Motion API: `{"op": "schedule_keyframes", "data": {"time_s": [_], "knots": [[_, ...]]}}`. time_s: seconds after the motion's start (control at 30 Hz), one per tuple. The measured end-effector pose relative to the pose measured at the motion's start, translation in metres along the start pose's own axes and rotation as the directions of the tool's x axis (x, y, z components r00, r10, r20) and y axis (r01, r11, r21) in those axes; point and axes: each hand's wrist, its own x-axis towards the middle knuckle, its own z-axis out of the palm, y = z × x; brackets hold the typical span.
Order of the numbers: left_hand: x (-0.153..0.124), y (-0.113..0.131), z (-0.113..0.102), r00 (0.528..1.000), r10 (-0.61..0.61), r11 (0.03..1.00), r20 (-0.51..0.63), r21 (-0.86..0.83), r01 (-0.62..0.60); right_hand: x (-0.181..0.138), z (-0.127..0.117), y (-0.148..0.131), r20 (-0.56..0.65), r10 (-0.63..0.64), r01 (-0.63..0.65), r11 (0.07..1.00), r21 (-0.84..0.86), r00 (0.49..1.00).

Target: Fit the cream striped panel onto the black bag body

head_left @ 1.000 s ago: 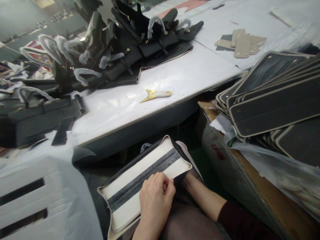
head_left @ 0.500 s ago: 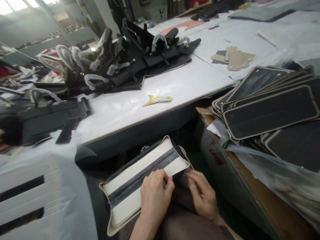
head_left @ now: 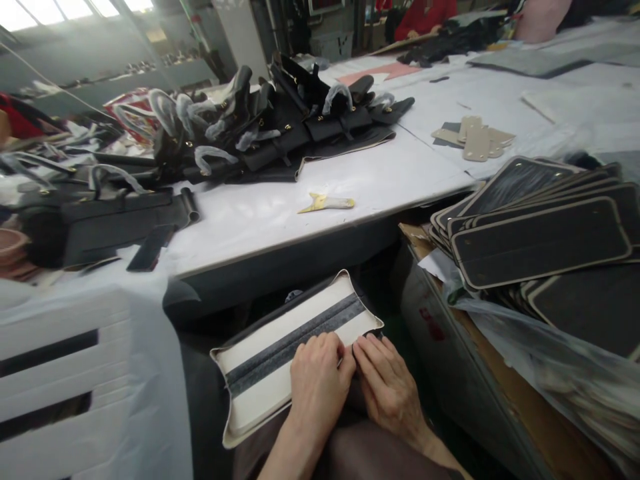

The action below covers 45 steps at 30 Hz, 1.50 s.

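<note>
A dark handbag body lies across my lap with its base (head_left: 257,405) facing up. That base is cream, with a dark strip (head_left: 273,362) along its middle and raised, pale-edged corners. My left hand (head_left: 320,377) is closed on the bag's near edge, thumb and fingers pinched together. Close beside it, my right hand (head_left: 389,383) presses its bent fingers onto the same edge near the right corner. The fingertips of both hands are partly hidden, and whatever small part they pinch beyond the edge cannot be made out.
On the white table (head_left: 250,230) lies a yellow-ended tool (head_left: 327,203). Black handbags (head_left: 300,130) with wrapped handles are heaped behind it. Dark panels (head_left: 540,240) are stacked on a box (head_left: 425,320) at right. Beige pieces (head_left: 476,139) lie farther back. A person in red (head_left: 425,17) is across the table.
My right hand has moved left and up, from beside the bag onto its near edge next to my left hand. My left hand keeps its pinch. The view has shifted slightly.
</note>
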Motion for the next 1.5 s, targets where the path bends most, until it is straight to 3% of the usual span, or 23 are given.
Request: {"op": "schedule_keyframes", "data": {"time_s": [0.13, 0.33, 0.47, 0.7, 1.27, 1.5], "knots": [[-0.01, -0.002, 0.005, 0.998, 0.036, 0.999, -0.051, 0.034, -0.034, -0.001, 0.002, -0.004, 0.004, 0.017, -0.017, 1.0, -0.008, 1.0], [-0.026, -0.006, 0.012, 0.984, 0.056, 0.989, -0.167, -0.123, -0.077, 0.0, 0.005, -0.011, -0.015, 0.018, -0.018, 1.0, -0.002, 1.0], [-0.032, -0.012, 0.003, 0.97, -0.021, 0.987, -0.24, -0.16, -0.018, 0.0, 0.006, -0.015, -0.015, 0.031, -0.031, 1.0, 0.004, 0.999], [-0.047, -0.032, -0.009, 0.98, -0.042, 0.987, -0.193, -0.158, 0.011, -0.001, 0.01, -0.026, -0.006, 0.022, -0.021, 0.999, 0.03, 1.0], [-0.09, -0.07, -0.014, 0.938, -0.063, 0.986, -0.341, -0.168, 0.005, 0.003, 0.021, -0.056, 0.058, -0.142, 0.135, 0.985, 0.107, 0.988], [-0.099, -0.08, -0.012, 0.933, -0.134, 0.971, -0.334, -0.232, 0.056, -0.001, 0.027, -0.061, 0.093, -0.205, 0.194, 0.974, 0.12, 0.974]]}}
